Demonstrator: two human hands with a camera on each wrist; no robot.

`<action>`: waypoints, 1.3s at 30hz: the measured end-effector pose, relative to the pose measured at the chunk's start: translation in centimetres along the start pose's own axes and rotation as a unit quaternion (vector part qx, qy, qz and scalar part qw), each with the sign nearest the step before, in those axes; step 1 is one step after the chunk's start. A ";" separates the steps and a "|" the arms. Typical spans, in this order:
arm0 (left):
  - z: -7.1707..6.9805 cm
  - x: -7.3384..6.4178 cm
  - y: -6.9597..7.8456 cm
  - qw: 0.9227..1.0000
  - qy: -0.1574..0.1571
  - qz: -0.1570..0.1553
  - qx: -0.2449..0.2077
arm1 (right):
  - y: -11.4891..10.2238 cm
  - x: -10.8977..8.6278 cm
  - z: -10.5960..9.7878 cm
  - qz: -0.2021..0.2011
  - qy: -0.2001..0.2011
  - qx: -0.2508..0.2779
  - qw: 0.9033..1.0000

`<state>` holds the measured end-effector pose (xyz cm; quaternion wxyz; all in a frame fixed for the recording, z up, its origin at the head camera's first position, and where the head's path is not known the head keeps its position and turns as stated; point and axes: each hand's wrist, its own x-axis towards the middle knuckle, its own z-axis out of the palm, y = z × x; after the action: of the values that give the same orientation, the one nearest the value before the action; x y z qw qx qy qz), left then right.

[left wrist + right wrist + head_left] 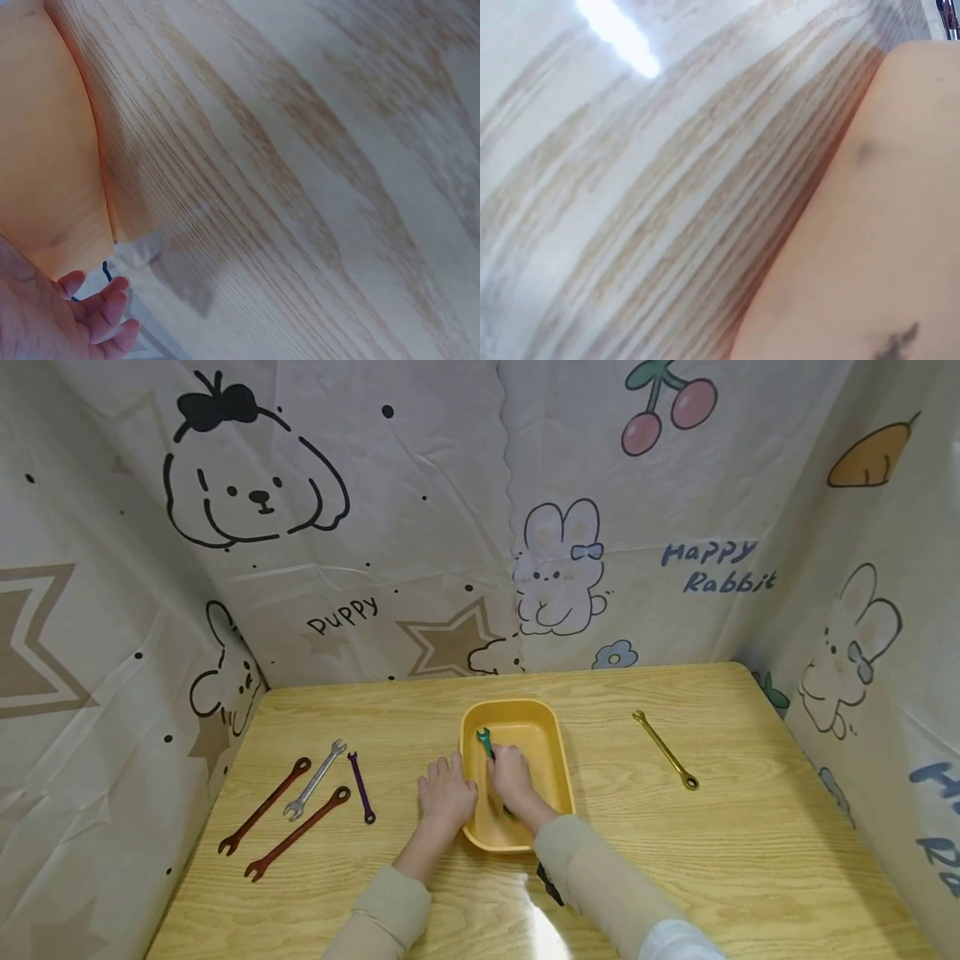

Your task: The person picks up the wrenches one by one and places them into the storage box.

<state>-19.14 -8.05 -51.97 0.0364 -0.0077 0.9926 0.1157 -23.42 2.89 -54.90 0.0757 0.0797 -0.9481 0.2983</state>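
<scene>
A green wrench [485, 740] is in the yellow tray [534, 731]. My right hand [513, 777] grips the wrench around its middle; the open-jawed end sticks out past the fingers and a bit of the other end shows below the hand. At the tray's left side, my left hand [447, 792] rests against the rim with relaxed fingers. The left wrist view has the left hand [64, 319] beside the tray's orange-looking wall [49, 142], fingers loosely bent. In the right wrist view only the tray wall [870, 210] and tabletop show; the right hand is out of sight there.
Left of the tray lie two red wrenches [266, 806], a silver wrench [315, 781] and a purple wrench [361, 787]. A gold wrench [664, 749] lies to the right on the wooden table [720, 860]. Printed cloth [435, 468] encloses the back and sides.
</scene>
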 end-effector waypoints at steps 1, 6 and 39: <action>0.0 0.0 0.0 1.000 0.000 0.000 0.000 | 0.0 0.0 0.1 0.001 -0.001 0.001 1.000; 0.1 0.1 0.0 1.000 -0.001 0.001 -0.001 | 0.0 0.0 0.5 0.004 -0.004 0.005 1.000; 0.3 0.2 -0.1 1.000 0.002 0.000 -0.006 | -0.2 0.0 0.9 0.017 -0.011 -0.015 1.000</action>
<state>-19.34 -8.09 -52.30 0.0343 -0.0079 0.9919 0.1220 -23.47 2.22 -55.51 0.0610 0.0655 -0.9546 0.2841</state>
